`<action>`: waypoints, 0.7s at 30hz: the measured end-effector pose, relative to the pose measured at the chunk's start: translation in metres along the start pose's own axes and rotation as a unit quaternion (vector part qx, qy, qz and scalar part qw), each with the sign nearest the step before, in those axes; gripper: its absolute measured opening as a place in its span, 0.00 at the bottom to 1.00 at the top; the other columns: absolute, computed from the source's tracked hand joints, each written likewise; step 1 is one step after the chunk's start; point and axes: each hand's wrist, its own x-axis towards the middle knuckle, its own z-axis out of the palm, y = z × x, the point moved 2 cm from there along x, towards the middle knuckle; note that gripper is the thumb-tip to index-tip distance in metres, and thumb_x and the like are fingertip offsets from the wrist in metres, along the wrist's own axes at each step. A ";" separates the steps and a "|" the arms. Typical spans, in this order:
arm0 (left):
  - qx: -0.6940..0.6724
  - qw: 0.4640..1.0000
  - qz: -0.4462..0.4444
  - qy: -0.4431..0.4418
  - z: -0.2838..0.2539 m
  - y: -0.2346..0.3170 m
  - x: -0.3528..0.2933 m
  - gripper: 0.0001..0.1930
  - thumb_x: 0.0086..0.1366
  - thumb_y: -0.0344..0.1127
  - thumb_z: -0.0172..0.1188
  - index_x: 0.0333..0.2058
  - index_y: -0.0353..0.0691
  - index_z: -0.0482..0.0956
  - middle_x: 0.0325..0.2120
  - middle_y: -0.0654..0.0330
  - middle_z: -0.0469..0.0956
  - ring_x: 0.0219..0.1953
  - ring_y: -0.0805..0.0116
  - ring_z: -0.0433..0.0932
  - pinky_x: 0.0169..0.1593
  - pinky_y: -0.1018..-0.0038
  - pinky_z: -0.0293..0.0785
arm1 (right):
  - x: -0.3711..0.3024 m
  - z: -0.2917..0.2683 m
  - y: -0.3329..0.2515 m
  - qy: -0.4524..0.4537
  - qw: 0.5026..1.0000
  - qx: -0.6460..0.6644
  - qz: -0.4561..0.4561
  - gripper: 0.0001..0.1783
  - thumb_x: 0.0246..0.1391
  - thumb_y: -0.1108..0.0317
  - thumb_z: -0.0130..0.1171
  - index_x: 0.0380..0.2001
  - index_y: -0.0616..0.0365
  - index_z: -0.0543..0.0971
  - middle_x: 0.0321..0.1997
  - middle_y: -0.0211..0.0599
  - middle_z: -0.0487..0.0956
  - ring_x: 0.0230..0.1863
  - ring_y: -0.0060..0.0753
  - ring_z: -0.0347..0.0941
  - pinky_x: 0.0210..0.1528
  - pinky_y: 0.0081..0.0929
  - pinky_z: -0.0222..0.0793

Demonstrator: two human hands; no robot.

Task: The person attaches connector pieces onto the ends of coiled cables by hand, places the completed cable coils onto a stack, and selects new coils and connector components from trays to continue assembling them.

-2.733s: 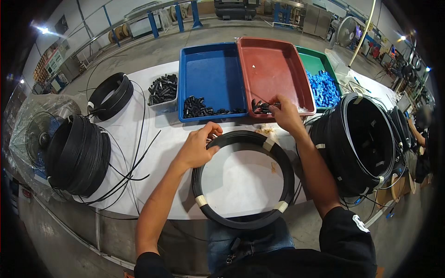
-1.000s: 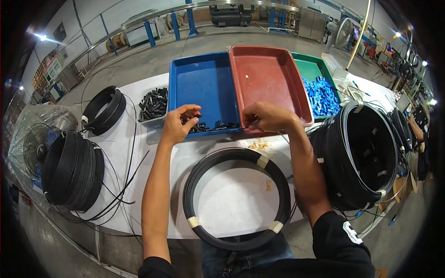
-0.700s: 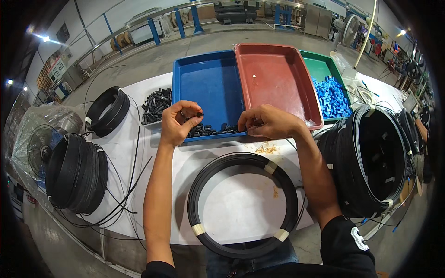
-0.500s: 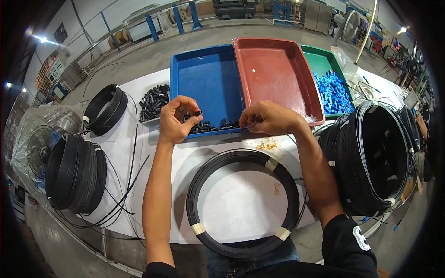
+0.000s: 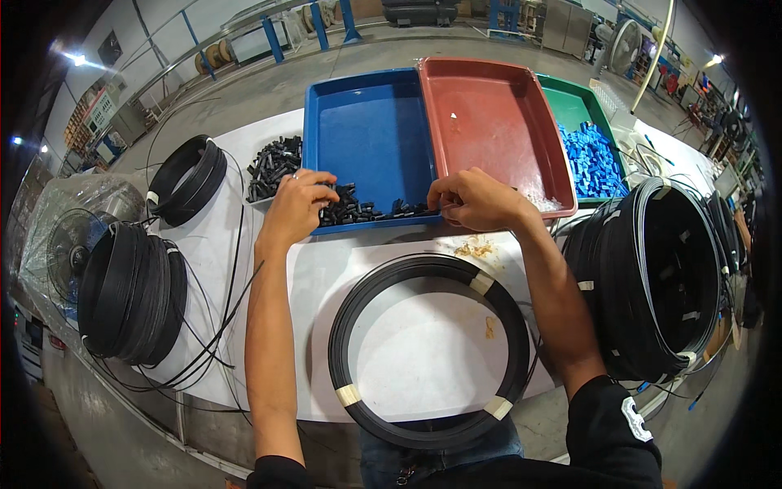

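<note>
My left hand [image 5: 298, 209] is over the front left corner of the blue tray [image 5: 366, 122], its fingers loosely bent and apart. No piece shows in it, though its thumb is hidden. Small black plastic sleeves [image 5: 350, 209] lie along the tray's front wall, right beside those fingers. At the tray's front right corner, my right hand [image 5: 479, 200] has its fingers curled together, and whatever they pinch is hidden. A coil of black cable [image 5: 342, 322], bound with pale tape, lies in front of me between my forearms.
A white bin of black pieces [image 5: 273, 167] stands left of the blue tray. To its right are a red tray [image 5: 493, 122] and a green tray [image 5: 570, 102] with blue connectors [image 5: 593, 163]. Cable coils stand at left [image 5: 134, 293] and right [image 5: 603, 277]; loose cable ends trail across the left side.
My left hand has moved slightly left and turned palm down; the small black sleeve it pinched no longer shows. My right hand stays near the same corner, fingers still curled.
</note>
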 end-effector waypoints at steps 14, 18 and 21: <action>0.095 0.990 -0.048 -0.087 -0.018 0.016 0.000 0.02 0.38 0.26 0.62 0.14 0.42 0.81 0.52 0.60 0.72 0.60 0.57 0.62 0.61 0.57 0.52 | -0.002 0.001 0.004 0.005 0.999 -0.029 -0.026 0.12 0.44 0.79 0.58 0.35 0.64 0.83 0.22 0.42 0.79 0.24 0.36 0.75 0.33 0.32 0.70; 0.153 0.967 -0.118 -0.167 -0.017 0.023 0.003 0.10 0.39 0.25 0.62 0.22 0.48 0.87 0.60 0.60 0.67 0.63 0.55 0.59 0.65 0.55 0.47 | -0.003 0.000 0.001 -0.024 0.999 -0.034 0.009 0.14 0.46 0.78 0.57 0.38 0.60 0.83 0.27 0.45 0.80 0.33 0.46 0.78 0.40 0.38 0.71; 0.155 0.969 -0.119 -0.153 -0.006 0.025 0.002 0.16 0.42 0.23 0.60 0.30 0.50 0.89 0.61 0.60 0.67 0.64 0.54 0.59 0.66 0.55 0.47 | -0.002 0.003 0.004 0.002 0.998 -0.038 -0.040 0.12 0.46 0.77 0.60 0.37 0.62 0.83 0.23 0.42 0.79 0.25 0.39 0.75 0.33 0.34 0.70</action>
